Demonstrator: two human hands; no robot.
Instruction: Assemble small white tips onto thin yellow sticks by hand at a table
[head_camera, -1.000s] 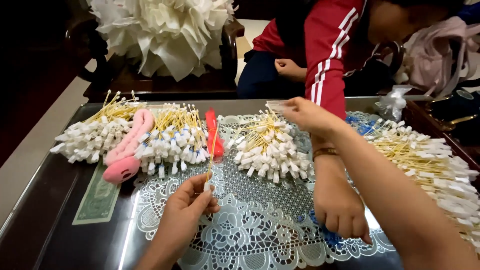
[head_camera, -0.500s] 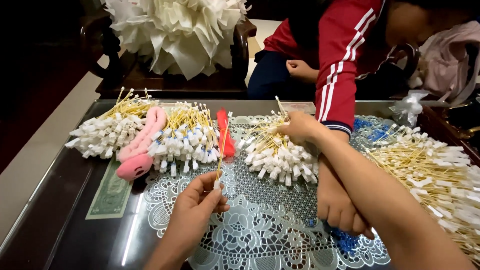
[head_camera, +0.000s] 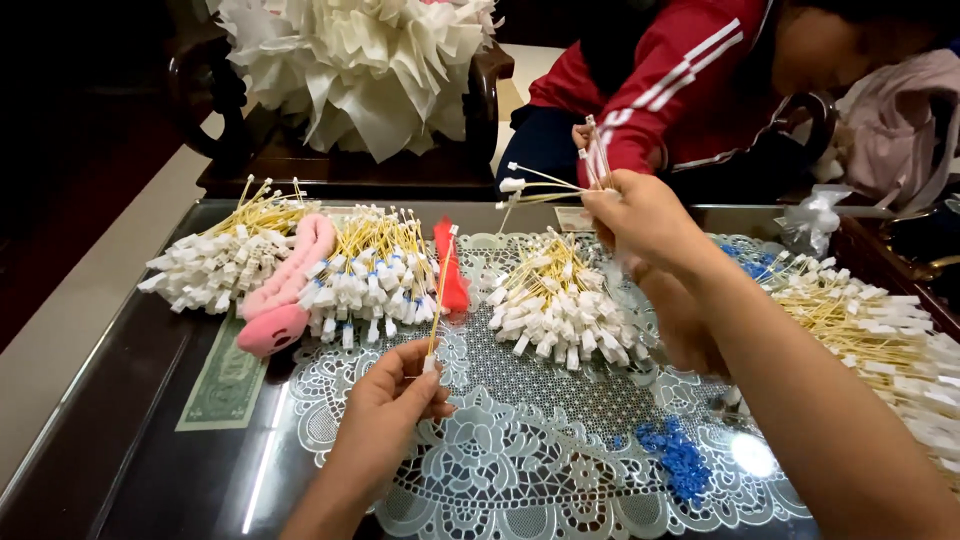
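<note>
Left hand (head_camera: 392, 420) low centre over the lace mat (head_camera: 520, 470), fingers (head_camera: 425, 385) pinched shut on one yellow stick (head_camera: 440, 290) with a white tab at each end; stick stands near upright, lower end in the pinch, top tab up by the red item (head_camera: 452, 272). Blue bits (head_camera: 680, 460) lie scattered on the mat to the right of that hand. Right forearm crosses the right side of the view, right hand (head_camera: 645, 222) raised above the middle pile (head_camera: 565, 305), fingers closed round a small bunch of sticks (head_camera: 560, 180); some point up, some fan out to the left, all clear of the pile. Another hand sits low behind the right forearm, mostly hidden, grip cannot be told. Green banknote (head_camera: 228, 380) lies flat on the dark glass counter (head_camera: 150, 470), left of the mat. Behind the left hand, a pile of tabbed sticks (head_camera: 375, 275); pink plush toy (head_camera: 285, 300) lies between it and the far-left pile (head_camera: 220, 255), touching both. Red item lies between the second and middle piles. Big pile (head_camera: 880, 330) spreads along the right edge. Clear plastic bag (head_camera: 812, 215) at the far right of the counter. Beyond the counter, a dark wooden chair (head_camera: 485, 100) holds a large white ruffled bundle (head_camera: 355, 65). A person in a red jacket (head_camera: 660, 90) with white stripes sits across, bent over.
</note>
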